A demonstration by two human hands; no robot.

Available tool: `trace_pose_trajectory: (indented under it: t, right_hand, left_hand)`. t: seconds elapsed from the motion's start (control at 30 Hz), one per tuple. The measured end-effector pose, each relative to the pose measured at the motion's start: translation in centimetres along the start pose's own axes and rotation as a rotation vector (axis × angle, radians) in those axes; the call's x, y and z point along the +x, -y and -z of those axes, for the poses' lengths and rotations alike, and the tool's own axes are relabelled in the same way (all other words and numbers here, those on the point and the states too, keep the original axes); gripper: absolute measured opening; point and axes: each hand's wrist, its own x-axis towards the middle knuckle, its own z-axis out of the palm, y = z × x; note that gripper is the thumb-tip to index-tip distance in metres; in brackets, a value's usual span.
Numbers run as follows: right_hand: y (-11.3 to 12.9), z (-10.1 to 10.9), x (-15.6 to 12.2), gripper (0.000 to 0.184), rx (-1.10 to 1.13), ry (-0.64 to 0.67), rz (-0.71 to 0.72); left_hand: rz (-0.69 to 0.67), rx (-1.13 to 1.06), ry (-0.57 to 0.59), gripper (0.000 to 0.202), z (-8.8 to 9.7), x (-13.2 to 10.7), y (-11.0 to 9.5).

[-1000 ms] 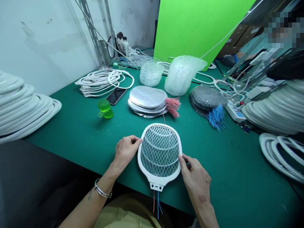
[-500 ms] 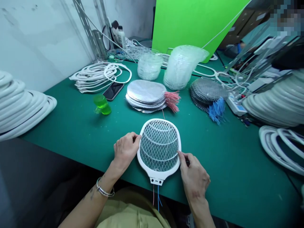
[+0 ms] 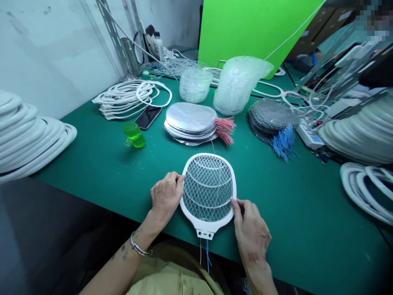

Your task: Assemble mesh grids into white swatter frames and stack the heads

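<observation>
Between my hands is a white mosquito racket head, a rounded frame with metal mesh and curved white ribs inside. From its neck, which points toward me, a pink wire and blue wires hang over the table's front edge. My left hand pinches the frame's left rim, fingers curled. On the lower right rim, my right hand grips with thumb and fingers. Beyond the frame lie a stack of silvery mesh sheets with pink wires and a darker mesh stack with blue wires.
White frames are stacked at left, at right and at back left. A phone and a green container lie left of the mesh. Clear plastic pieces stand before a green board. A power strip sits at right.
The view has shifted slightly, so everything appears a little farther right. Both hands keep their hold on the racket head, and nothing else has visibly moved.
</observation>
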Motion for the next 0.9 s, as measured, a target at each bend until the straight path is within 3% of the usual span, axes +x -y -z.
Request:
trace_pose_trajectory:
  t: [0.1, 0.17, 0.23, 0.3, 0.43, 0.5, 0.6, 0.77, 0.9]
  right_hand:
    - [-0.2, -0.7, 0.3, 0.058, -0.04, -0.091, 0.079]
    - [-0.5, -1.3, 0.6, 0.056, -0.034, -0.125, 0.204]
    - [-0.9, -1.9, 1.1, 0.053, 0.017, -0.056, 0.413]
    - [-1.6, -2.3, 1.6, 0.059, 0.086, 0.058, 0.573]
    - [-2.8, -2.1, 2.4, 0.058, 0.159, 0.197, 0.583]
    - [-3.1, -1.7, 2.6, 0.064, 0.133, 0.26, 0.621]
    - [-2.9, -1.4, 2.6, 0.091, 0.033, 0.291, 0.677]
    - [-2.5, -1.5, 2.5, 0.098, -0.056, 0.242, 0.667]
    - [-2.6, -1.3, 2.7, 0.106, -0.072, 0.297, 0.685]
  left_hand:
    - [-0.039, 0.031, -0.036, 0.028, -0.6, 0.0, 0.1]
    - [-0.136, 0.018, -0.096, 0.03, -1.0, 0.2, 0.3]
    - [-0.326, -0.002, -0.108, 0.039, -1.2, 0.6, 0.7]
    - [-0.518, -0.018, -0.018, 0.047, -0.9, 1.4, 1.5]
    - [-0.728, -0.082, 0.33, 0.053, 0.8, 3.4, 3.5]
    - [-0.821, -0.103, 0.441, 0.08, 1.5, 4.1, 4.2]
    - [-0.908, -0.085, 0.467, 0.112, 1.9, 4.6, 4.6]
    - [-0.909, -0.057, 0.489, 0.11, 1.7, 4.6, 4.2]
    - [-0.915, -0.032, 0.473, 0.111, 1.6, 4.5, 4.5]
